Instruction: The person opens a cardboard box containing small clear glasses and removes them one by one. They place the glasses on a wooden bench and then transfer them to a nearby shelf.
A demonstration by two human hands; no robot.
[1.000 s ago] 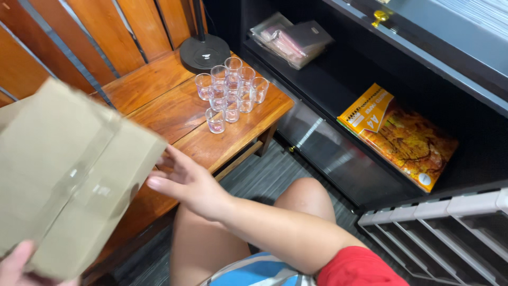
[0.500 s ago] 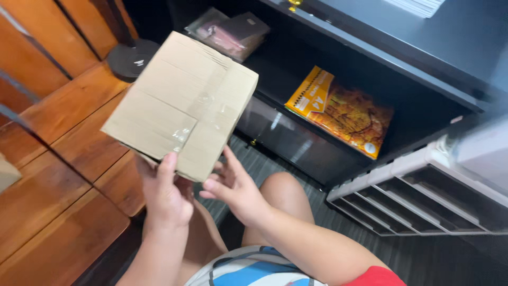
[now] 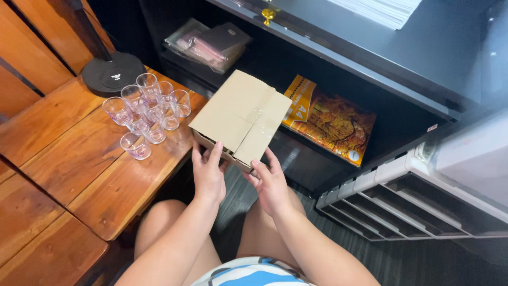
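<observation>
Cardboard box (image 3: 241, 117) now held in both hands over the lap, off the bench's right edge, taped face up; half a second ago it sat higher and more tilted. Left hand (image 3: 208, 175) grips the near-left underside, fingers closed on it; right hand (image 3: 271, 182) cups the near-right corner, fingers spread. Small glasses (image 3: 145, 114) cluster at the bench's (image 3: 100, 180) far right corner, beside a black lamp base (image 3: 112, 73). Box looks steadied and level.
</observation>
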